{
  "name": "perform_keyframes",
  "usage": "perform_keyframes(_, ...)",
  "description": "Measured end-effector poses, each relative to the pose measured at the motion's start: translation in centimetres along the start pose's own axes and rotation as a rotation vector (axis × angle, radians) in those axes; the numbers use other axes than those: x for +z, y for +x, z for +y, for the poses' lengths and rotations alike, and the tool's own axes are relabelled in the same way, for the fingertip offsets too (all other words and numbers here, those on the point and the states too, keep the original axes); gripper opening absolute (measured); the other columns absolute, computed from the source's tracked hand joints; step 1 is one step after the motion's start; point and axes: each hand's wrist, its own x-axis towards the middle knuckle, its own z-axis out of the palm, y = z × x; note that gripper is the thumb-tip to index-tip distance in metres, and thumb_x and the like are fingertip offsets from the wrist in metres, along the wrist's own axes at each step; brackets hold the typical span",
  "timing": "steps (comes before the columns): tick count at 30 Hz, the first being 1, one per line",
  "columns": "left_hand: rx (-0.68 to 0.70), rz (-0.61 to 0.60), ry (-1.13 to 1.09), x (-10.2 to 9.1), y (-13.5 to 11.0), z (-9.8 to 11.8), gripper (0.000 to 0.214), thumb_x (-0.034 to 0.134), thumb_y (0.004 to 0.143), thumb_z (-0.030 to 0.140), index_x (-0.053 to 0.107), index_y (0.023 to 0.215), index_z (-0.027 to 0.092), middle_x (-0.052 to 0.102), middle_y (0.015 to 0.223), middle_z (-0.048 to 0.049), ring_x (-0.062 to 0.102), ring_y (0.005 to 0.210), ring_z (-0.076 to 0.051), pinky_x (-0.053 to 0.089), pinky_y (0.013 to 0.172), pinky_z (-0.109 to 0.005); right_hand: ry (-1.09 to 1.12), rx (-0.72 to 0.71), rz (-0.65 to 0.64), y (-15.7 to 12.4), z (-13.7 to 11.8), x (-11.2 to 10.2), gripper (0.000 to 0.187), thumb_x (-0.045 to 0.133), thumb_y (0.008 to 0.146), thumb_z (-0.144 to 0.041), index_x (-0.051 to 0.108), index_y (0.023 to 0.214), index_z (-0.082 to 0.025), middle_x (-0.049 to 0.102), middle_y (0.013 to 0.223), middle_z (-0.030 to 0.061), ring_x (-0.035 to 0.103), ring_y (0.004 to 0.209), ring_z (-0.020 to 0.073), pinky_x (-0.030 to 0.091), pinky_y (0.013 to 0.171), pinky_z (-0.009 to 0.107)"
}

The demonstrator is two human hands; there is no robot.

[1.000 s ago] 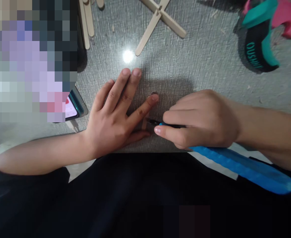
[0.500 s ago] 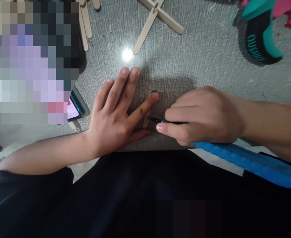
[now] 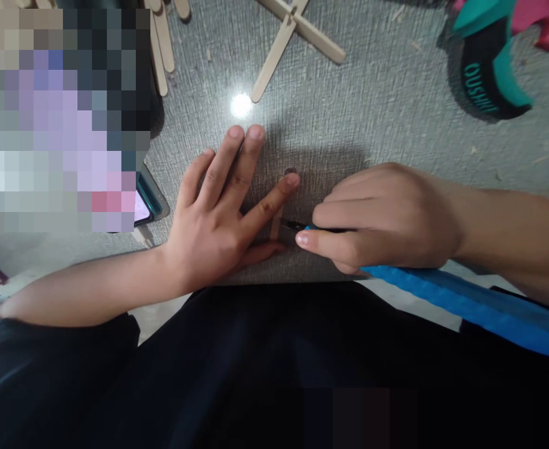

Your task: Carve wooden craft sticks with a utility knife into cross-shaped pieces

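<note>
My left hand lies flat on the grey textured table with its fingers spread. Its index finger and thumb rest over a short wooden craft stick, hiding much of it. Just past the index fingertip shows a small dark rounded shape, too hidden to name. My right hand is closed around a blue-handled utility knife, whose dark tip points left and meets or nearly meets the stick. The long handle sticks out below the hand toward the lower right.
Crossed wooden sticks lie beyond my hands, with loose craft sticks at the upper left. A teal and black object sits at the upper right beside a pink one. A phone is left; wood shavings dot the table.
Hardly anything differs. The knife and my right hand have shifted very slightly to the right, and the view has moved a little; my left hand stays in place.
</note>
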Motion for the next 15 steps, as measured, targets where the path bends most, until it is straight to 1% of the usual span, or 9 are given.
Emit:
perform_keyframes(2,-0.003,-0.01,-0.015,-0.1,0.1,0.0,0.088,0.072,0.104,0.073,0.042,0.179,0.039,0.046,0.187,-0.0162,0.035,0.178,-0.048,0.033,0.138,-0.07,-0.002,0.012,-0.01,-0.1,0.0,0.1,0.025,0.05,0.113,-0.025,0.074,0.123,-0.027,0.062,0.077,-0.0024,0.058,0.065,0.0188,0.047,0.062,0.037)
perform_keyframes(4,-0.002,-0.031,-0.034,-0.3,0.2,0.0,0.088,0.074,0.103,0.071,0.043,0.179,0.039,0.046,0.187,-0.0168,0.035,0.178,-0.049,0.033,0.138,-0.072,0.004,0.005,-0.001,-0.2,0.0,0.2,0.027,0.05,0.113,-0.024,0.074,0.123,-0.026,0.061,0.076,-0.0024,0.056,0.063,0.0185,0.045,0.061,0.037)
perform_keyframes(7,-0.027,-0.022,-0.075,-0.7,0.3,0.0,0.079,0.071,0.106,0.064,0.048,0.175,0.032,0.043,0.188,-0.0184,0.037,0.176,-0.051,0.032,0.137,-0.075,-0.006,-0.006,0.027,-0.5,0.1,0.5,0.032,0.043,0.116,-0.026,0.074,0.125,-0.024,0.059,0.074,-0.0023,0.054,0.062,0.0183,0.042,0.058,0.037)
perform_keyframes(9,-0.041,0.04,-0.096,-1.0,0.3,0.1,0.06,0.065,0.111,0.057,0.06,0.162,0.028,0.047,0.186,-0.0176,0.042,0.174,-0.049,0.035,0.136,-0.073,-0.037,0.006,0.032,-0.8,0.1,0.7,0.035,0.04,0.118,-0.03,0.074,0.127,-0.024,0.062,0.077,-0.0011,0.057,0.065,0.0191,0.044,0.059,0.038)
perform_keyframes(11,-0.035,0.095,-0.103,-1.2,0.3,0.2,0.035,0.06,0.113,0.046,0.072,0.14,0.026,0.056,0.18,-0.0138,0.05,0.169,-0.043,0.042,0.134,-0.068,-0.061,0.036,0.032,-0.9,0.1,0.8,0.036,0.039,0.119,-0.033,0.073,0.128,-0.026,0.066,0.081,-0.0003,0.06,0.068,0.0196,0.046,0.061,0.038)
perform_keyframes(12,-0.034,0.117,-0.101,-1.3,0.3,0.2,0.026,0.058,0.114,0.04,0.075,0.128,0.027,0.062,0.174,-0.0115,0.055,0.165,-0.04,0.046,0.132,-0.065,-0.061,0.051,0.038,-0.9,0.1,0.9,0.036,0.038,0.119,-0.033,0.072,0.129,-0.026,0.067,0.081,-0.0006,0.061,0.068,0.0195,0.045,0.061,0.038)
perform_keyframes(13,-0.039,0.116,-0.1,-1.2,0.3,0.1,0.021,0.058,0.113,0.035,0.076,0.12,0.027,0.068,0.167,-0.0104,0.059,0.161,-0.038,0.05,0.129,-0.063,-0.052,0.06,0.051,-0.9,0.1,0.9,0.035,0.038,0.12,-0.033,0.071,0.129,-0.027,0.068,0.081,-0.001,0.061,0.068,0.0192,0.044,0.061,0.038)
perform_keyframes(14,-0.051,0.187,-0.101,-1.1,0.2,0.1,0.019,0.059,0.111,0.031,0.077,0.112,0.027,0.075,0.154,-0.01,0.065,0.151,-0.038,0.053,0.124,-0.064,-0.039,0.06,0.072,-0.8,0.2,0.9,0.034,0.038,0.119,-0.032,0.07,0.129,-0.027,0.068,0.08,-0.0015,0.061,0.066,0.0189,0.041,0.059,0.038)
perform_keyframes(15,-0.087,0.163,-0.082,-0.8,0.1,-0.1,0.021,0.059,0.11,0.03,0.079,0.114,0.03,0.077,0.147,-0.0103,0.067,0.144,-0.038,0.054,0.12,-0.067,-0.029,0.052,0.097,-0.8,0.3,1.0,0.032,0.04,0.119,-0.03,0.07,0.13,-0.027,0.067,0.078,-0.0019,0.059,0.064,0.0186,0.039,0.058,0.038)
